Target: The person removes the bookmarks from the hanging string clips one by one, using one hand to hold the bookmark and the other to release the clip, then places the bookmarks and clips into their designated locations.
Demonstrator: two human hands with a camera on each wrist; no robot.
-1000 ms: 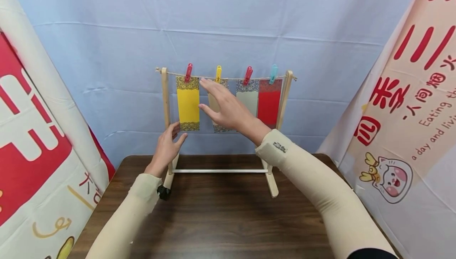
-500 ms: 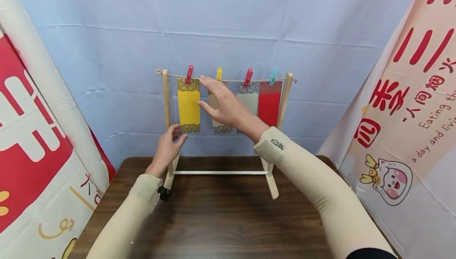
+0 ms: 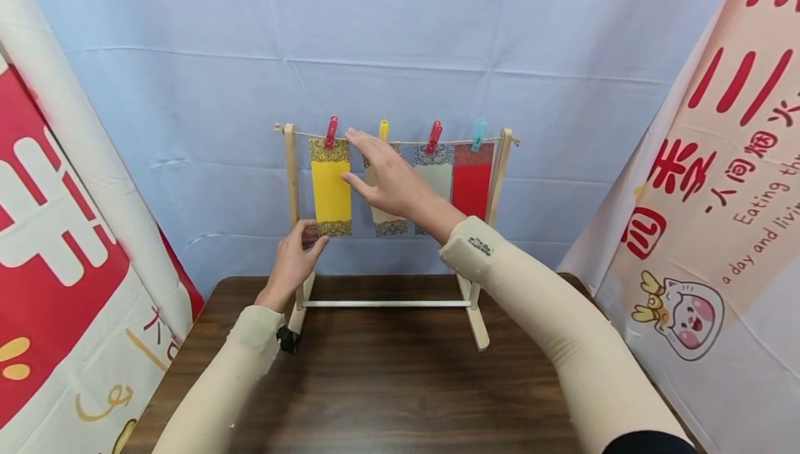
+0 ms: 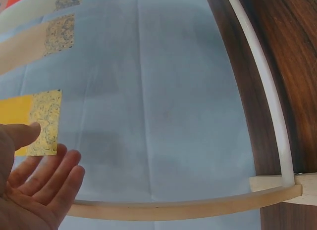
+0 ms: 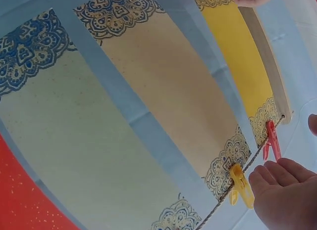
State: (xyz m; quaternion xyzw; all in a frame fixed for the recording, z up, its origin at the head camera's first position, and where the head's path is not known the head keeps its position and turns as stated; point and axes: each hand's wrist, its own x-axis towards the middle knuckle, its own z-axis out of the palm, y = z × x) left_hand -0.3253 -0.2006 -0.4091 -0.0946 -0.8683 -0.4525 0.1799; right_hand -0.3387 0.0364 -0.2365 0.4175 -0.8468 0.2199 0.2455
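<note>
A yellow paper card (image 3: 332,187) with patterned ends hangs from the string under a red clothespin (image 3: 331,132). At its lower left corner is my left hand (image 3: 291,259), thumb in front and fingers loosely bent behind the card's edge. The left wrist view shows the thumb (image 4: 22,133) overlapping the patterned end, with a gap to the fingers. My right hand (image 3: 396,187) is raised with straight fingers, covering part of a beige card (image 3: 370,175). In the right wrist view its fingertips (image 5: 285,170) are close to the red and yellow clothespins (image 5: 241,185), holding nothing.
The wooden rack (image 3: 291,176) stands on a brown table (image 3: 375,384), with a white rod (image 3: 387,303) low across it. A grey-green card (image 3: 434,180) and a red card (image 3: 471,183) hang on the right, under red and blue clothespins (image 3: 479,135). A pale blue cloth (image 3: 400,37) is behind.
My right hand has shifted slightly left and up toward the yellow card's top. The left hand stays at the lower corner, its thumb a little nearer the card. The cards still hang.
</note>
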